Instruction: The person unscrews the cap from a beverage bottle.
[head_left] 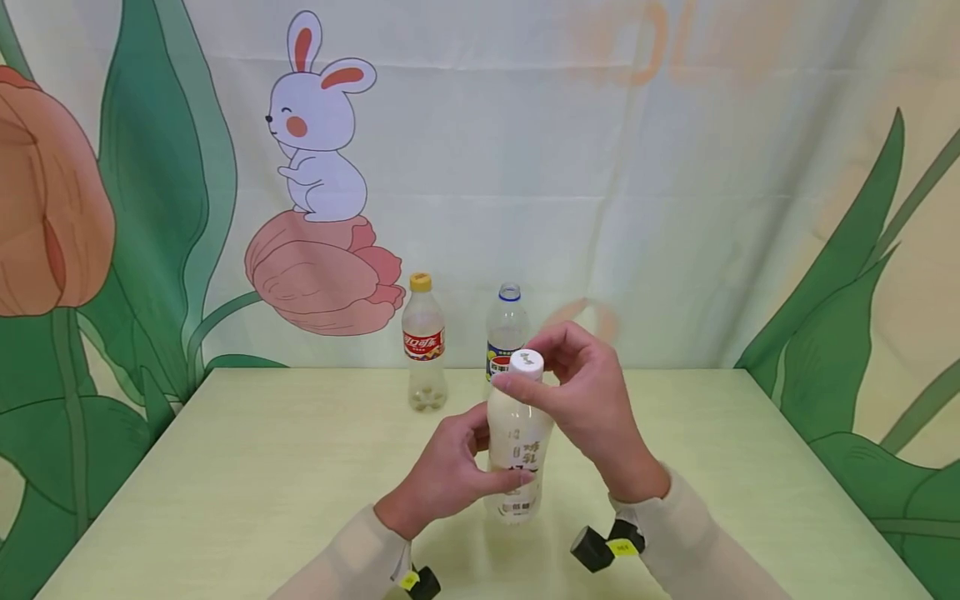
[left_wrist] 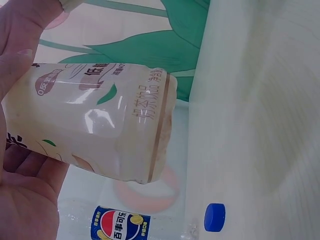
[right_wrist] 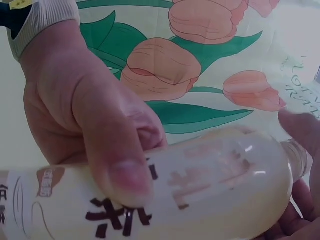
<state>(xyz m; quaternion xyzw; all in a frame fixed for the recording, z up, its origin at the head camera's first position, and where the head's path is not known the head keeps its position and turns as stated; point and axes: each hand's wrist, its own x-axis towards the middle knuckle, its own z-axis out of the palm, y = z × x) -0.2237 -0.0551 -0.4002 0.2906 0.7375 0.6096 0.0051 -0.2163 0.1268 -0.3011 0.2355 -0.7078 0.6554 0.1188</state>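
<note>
The milky bottle [head_left: 516, 437] looks to me like smooth plastic, its glossy wrap catching the light, with a white plastic cap [head_left: 527, 363] of duller finish. Behind the milky bottle, the blue-labelled bottle [head_left: 508, 318] is clear, shiny plastic, as is the yellow-capped bottle [head_left: 426, 371] behind and left. Below the milky bottle the table [head_left: 285, 467] looks smooth and faintly grained; beyond hangs matt, creased cloth [head_left: 487, 158].

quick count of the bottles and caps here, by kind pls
Bottles: 3 (red-label bottle, blue-label bottle, cream bottle)
Caps: 3 (yellow cap, white cap, loose blue cap)
Total: 6
</note>
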